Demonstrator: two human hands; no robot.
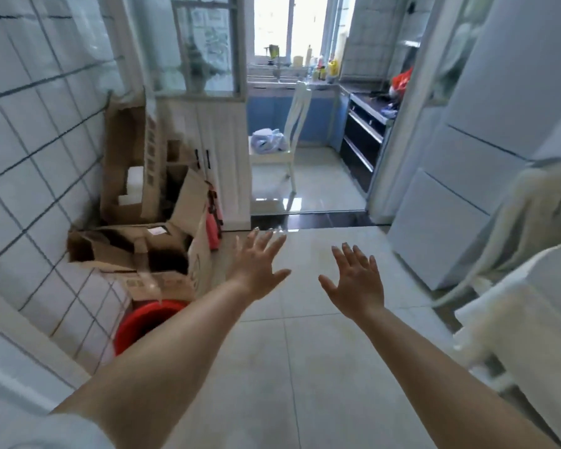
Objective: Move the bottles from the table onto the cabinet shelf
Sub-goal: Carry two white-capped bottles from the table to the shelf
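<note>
Two empty hands, reaching forward over pale floor tiles: left hand [258,265] and right hand [357,280] both spread wide, fingers splayed, holding nothing, touching nothing. Outward from there, passing cardboard boxes [143,241] and a red bucket [143,320] along the tiled wall on the left, a white chair [285,140] in the kitchen doorway ahead. Judging by this, standing between carries or just starting. Showing no task table or cabinet shelf for certain; only small bottles [321,64] far off by the window. Next: finding the table, closing on one bottle.

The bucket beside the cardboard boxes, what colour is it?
Red; the bucket shows best in the head view.
</note>
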